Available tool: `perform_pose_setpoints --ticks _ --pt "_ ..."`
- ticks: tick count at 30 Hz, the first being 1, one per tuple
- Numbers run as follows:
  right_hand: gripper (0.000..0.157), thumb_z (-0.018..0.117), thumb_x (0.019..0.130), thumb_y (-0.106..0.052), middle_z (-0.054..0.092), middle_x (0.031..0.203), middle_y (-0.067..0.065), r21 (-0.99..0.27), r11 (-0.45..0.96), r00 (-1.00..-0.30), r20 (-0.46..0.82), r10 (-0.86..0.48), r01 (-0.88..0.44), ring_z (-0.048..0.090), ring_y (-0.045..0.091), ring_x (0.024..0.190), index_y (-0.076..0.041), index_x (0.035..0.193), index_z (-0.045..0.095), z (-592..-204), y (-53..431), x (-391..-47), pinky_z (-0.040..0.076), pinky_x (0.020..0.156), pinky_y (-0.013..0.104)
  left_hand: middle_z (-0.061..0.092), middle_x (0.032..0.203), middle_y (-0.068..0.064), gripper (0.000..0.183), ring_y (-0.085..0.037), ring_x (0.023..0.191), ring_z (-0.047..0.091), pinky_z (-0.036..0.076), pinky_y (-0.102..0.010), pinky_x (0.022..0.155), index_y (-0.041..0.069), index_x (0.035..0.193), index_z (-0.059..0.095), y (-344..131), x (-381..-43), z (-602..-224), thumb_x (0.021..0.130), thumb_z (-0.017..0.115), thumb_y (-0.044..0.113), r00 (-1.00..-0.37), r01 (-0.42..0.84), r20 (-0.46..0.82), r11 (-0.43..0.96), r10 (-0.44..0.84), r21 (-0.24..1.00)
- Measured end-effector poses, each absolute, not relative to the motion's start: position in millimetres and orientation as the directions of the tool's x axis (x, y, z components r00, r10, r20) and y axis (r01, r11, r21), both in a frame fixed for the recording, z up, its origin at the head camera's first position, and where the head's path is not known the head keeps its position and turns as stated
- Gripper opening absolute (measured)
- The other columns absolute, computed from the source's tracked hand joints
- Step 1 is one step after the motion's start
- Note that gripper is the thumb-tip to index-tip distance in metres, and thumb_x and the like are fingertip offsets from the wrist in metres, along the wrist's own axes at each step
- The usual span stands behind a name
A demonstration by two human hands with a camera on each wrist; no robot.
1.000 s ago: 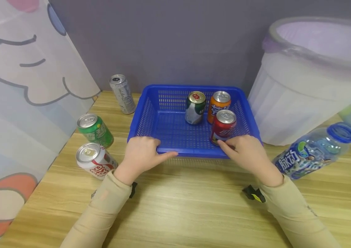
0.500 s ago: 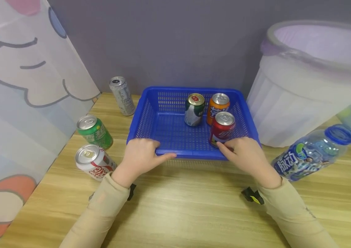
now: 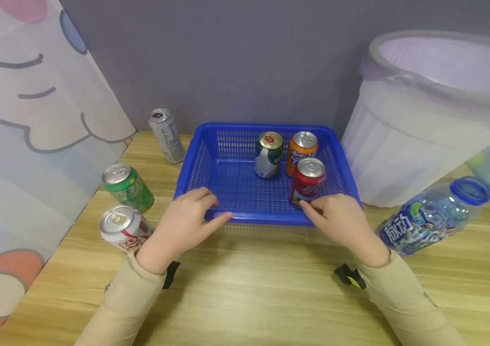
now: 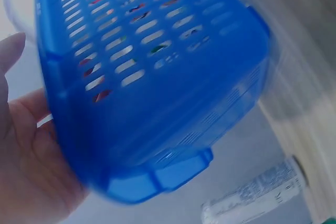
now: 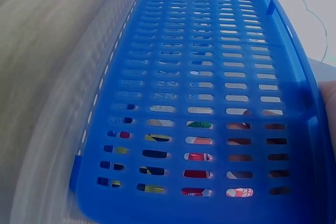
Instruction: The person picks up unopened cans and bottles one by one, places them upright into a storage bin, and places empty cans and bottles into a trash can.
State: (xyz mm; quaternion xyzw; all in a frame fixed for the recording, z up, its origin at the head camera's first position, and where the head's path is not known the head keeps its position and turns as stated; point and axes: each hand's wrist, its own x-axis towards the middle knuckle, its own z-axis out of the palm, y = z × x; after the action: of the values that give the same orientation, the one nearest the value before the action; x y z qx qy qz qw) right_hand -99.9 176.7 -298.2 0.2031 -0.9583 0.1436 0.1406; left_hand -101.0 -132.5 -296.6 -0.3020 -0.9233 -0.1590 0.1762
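Observation:
A blue plastic basket (image 3: 266,218) with slotted walls stands on the table. Inside, at its right half, are a dark green and silver can (image 3: 268,161), an orange can (image 3: 300,153) and a red can (image 3: 307,185), all upright. My left hand (image 3: 184,223) is at the basket's front left corner, its thumb held away from the rim and its fingers loosely bent over it. With my right hand (image 3: 340,218) I grip the front rim near the right corner, thumb close to the red can. Through the slots in the right wrist view, its fingers (image 5: 239,158) show inside the wall.
Left of the basket stand a silver can (image 3: 167,139), a green can (image 3: 130,190) and a white and red can (image 3: 126,230). A clear bottle (image 3: 431,218) with a blue rim is at the right. Behind it rises a white bin (image 3: 400,125). A grey wall (image 3: 245,62) closes the back.
My left hand has loosened from the front rim and drawn slightly left, its thumb coming away. The right hand keeps its place on the rim. Basket and cans hold their arrangement.

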Motion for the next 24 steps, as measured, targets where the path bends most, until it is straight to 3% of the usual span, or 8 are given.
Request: perform_pose_setpoints --ticks 10,16,24 --pt "0.052 0.059 0.092 -0.027 0.024 0.044 -0.012 -0.216 0.875 -0.874 0.337 -0.35 -0.433 0.031 0.008 0.042 -0.02 0.048 0.034 -298 177 -100 0.024 0.043 0.025 0.062 0.087 -0.004 0.03 -0.015 0.071 0.059 0.051 -0.034 0.062 0.006 0.086 0.067 -156 -84 -278 0.084 0.069 0.035 -0.734 0.62 0.479 0.763 0.481 0.184" --pt "0.051 0.061 0.091 -0.026 0.024 0.044 -0.012 -0.21 0.876 -0.872 0.346 -0.348 -0.433 0.031 0.007 0.041 -0.021 0.047 0.034 -299 177 -100 0.023 0.043 0.025 0.065 0.085 -0.004 0.024 -0.018 0.077 0.062 0.052 -0.038 0.069 0.006 0.085 0.066 -177 -79 -271 0.086 0.067 0.031 -0.724 0.619 0.519 0.76 0.455 0.197" --pt "0.051 0.06 0.091 -0.026 0.025 0.044 -0.011 -0.206 0.879 -0.871 0.348 -0.346 -0.431 0.031 0.008 0.041 -0.021 0.048 0.034 -299 176 -99 0.023 0.043 0.025 0.066 0.089 -0.003 0.019 -0.018 0.076 0.061 0.05 -0.042 0.07 0.011 0.087 0.065 -206 -79 -262 0.09 0.065 0.029 -0.86 0.477 0.343 0.833 0.377 0.281"
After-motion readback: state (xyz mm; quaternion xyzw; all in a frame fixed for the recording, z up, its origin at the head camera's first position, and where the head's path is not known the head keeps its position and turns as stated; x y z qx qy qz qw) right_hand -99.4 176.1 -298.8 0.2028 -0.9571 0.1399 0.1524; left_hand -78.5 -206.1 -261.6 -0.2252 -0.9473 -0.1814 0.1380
